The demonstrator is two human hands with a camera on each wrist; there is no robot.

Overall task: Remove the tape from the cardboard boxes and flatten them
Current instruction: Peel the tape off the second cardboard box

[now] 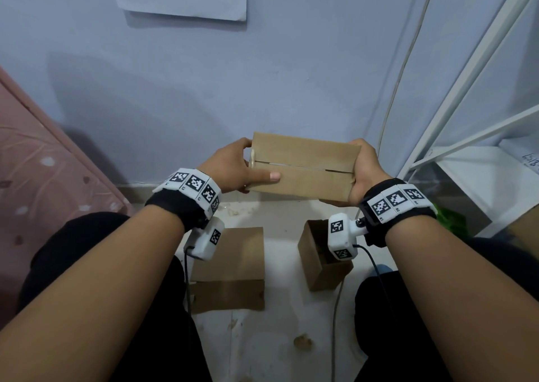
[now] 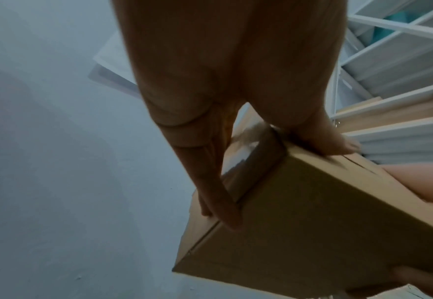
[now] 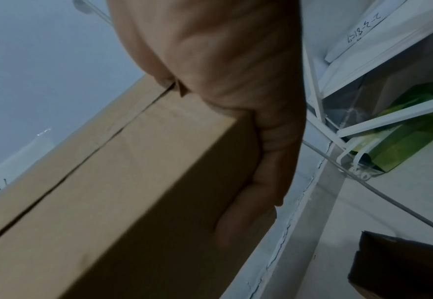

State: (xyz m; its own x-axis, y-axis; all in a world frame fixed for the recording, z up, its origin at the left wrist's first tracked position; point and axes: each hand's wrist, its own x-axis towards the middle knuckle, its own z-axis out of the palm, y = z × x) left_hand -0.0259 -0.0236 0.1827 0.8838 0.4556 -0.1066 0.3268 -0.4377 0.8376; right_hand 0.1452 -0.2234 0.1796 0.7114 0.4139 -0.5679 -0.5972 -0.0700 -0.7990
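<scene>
I hold a closed brown cardboard box (image 1: 303,166) in the air in front of the wall, one hand at each end. Its top flaps meet along a middle seam, and a bit of pale tape (image 1: 252,158) curls up at the left end. My left hand (image 1: 239,167) grips the left end, thumb lying on the top face and fingers (image 2: 217,194) down the end panel. My right hand (image 1: 361,171) grips the right end, its fingers (image 3: 251,194) wrapped under the box (image 3: 123,182). In the left wrist view the box (image 2: 312,218) fills the lower right.
On the pale floor between my knees stand a closed cardboard box (image 1: 230,271) and an open-topped one (image 1: 323,256). A white metal shelf frame (image 1: 466,113) with a green item (image 3: 409,133) stands at the right. Pink fabric (image 1: 43,183) lies left. A cable (image 1: 396,90) hangs down the wall.
</scene>
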